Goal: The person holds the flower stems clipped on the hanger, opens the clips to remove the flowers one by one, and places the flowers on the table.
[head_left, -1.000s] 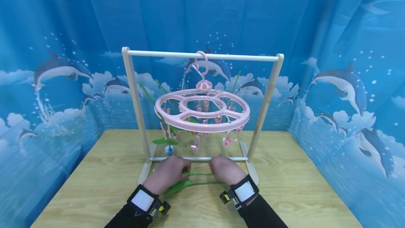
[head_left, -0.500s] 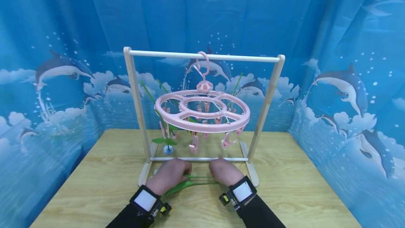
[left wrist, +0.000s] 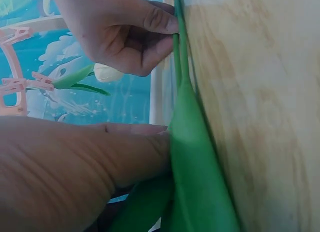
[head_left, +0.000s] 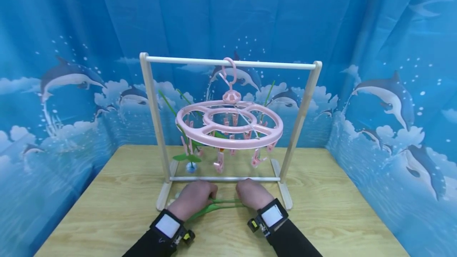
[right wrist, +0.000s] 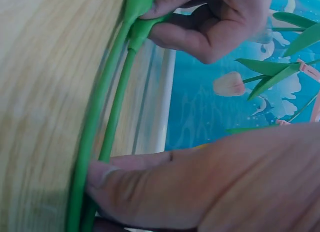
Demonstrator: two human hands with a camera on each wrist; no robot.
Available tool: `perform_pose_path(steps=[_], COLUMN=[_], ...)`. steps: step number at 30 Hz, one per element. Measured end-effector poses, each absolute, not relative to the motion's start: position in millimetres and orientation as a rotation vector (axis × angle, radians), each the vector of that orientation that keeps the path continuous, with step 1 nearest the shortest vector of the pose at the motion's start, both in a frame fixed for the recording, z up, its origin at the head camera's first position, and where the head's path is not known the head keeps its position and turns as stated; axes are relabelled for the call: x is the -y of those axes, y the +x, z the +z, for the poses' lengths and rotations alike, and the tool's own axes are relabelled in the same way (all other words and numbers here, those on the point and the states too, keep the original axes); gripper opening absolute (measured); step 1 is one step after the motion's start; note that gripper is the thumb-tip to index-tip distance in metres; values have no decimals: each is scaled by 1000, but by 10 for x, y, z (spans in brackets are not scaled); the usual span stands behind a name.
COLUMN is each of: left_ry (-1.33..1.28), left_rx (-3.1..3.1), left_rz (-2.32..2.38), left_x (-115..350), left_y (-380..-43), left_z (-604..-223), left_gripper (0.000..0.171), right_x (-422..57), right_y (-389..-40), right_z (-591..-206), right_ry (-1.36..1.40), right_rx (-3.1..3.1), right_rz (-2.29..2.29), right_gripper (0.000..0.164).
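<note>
While two slim, green, plastic-looking flower stems (right wrist: 101,102) stretch low along a pale wood-grain worktop (head_left: 321,209), fingers of the left hand (head_left: 196,197) clamp their smooth green leaves (left wrist: 195,162) and those of the right hand (head_left: 253,194) pinch the stems farther along; light, even pressure should avoid creases.

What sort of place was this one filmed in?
Probably a staged recording booth: dolphin-print curtains enclose the back and sides of a wood-grain table, where a rack holds up a pink clip hanger.
</note>
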State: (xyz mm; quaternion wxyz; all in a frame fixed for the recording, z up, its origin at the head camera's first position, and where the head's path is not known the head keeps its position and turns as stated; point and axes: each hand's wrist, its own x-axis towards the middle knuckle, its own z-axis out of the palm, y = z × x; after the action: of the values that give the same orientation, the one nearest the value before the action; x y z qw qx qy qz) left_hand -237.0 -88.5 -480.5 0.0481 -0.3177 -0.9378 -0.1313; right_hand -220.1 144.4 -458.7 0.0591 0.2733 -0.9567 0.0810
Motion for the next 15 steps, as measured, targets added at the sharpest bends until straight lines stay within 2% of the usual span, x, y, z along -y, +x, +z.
perform_pose_path(steps=[8, 15], left_ry=[-929, -912], left_rx=[2854, 2865], left_rz=[-439, -450], left_x=[870, 882], left_y=[-2331, -2307], left_z=[-4789, -4762], left_gripper=[24, 18], right_x=[-1462, -1531], right_y=[-2262, -2336], right_z=[-4614, -4666], right_ry=[724, 685], right_rx=[2987, 3049], right_rz=[249, 431], right_gripper=[29, 32])
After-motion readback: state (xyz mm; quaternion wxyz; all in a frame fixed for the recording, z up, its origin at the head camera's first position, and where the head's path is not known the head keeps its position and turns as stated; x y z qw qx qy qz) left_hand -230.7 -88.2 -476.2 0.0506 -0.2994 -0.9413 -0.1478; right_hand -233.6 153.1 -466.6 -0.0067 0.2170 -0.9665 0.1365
